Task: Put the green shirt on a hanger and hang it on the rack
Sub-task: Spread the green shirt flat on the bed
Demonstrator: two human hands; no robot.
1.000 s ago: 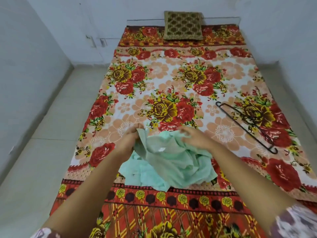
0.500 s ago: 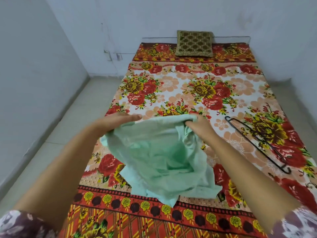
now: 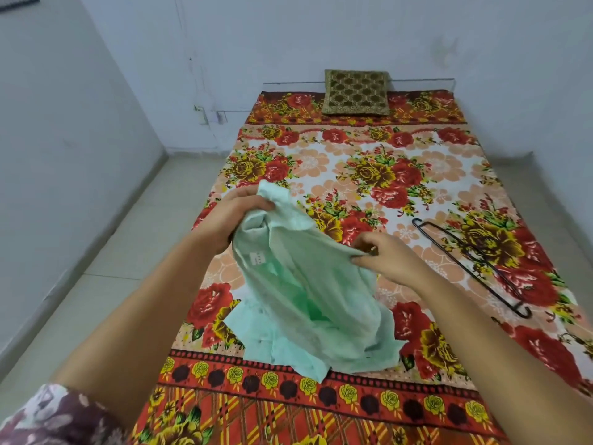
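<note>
Spread with a floral sheet, the bed (image 3: pixel 353 149) carries a patterned cushion (image 3: pixel 356 91) at its far edge. The green shirt (image 3: pixel 308 284) is gripped by the left hand (image 3: pixel 231 220) at its collar and pinched by the right hand (image 3: pixel 382 255); half a second ago it was stretched wider and lower. Its hem rests near the bed's near edge. The black hanger (image 3: pixel 471 264) is left unmoved near the right edge.

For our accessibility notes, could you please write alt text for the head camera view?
Both hands, left hand and right hand, hold up a green shirt over a floral bedsheet. A black hanger lies to the right.
</note>
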